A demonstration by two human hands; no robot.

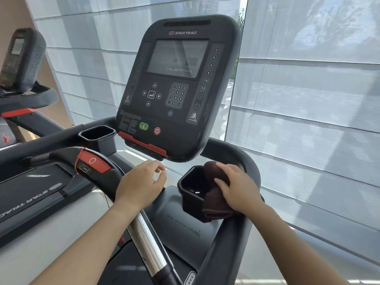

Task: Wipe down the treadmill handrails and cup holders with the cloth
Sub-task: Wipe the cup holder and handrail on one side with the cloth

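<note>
The brown cloth (213,177) is draped over the right edge of the right cup holder (189,194), and your right hand (236,186) grips it there. Your left hand (139,182) hovers by the front handlebar (115,175), fingers loosely curled around nothing. The console (176,87) stands above.

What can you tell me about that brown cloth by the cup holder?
The dark brown, soft-looking cloth is bunched into folds and draped over the right rim of the black plastic right-hand cup holder, partly hanging inside and partly outside. The person's right hand presses on it from above, fingers wrapped over the folds.
</note>
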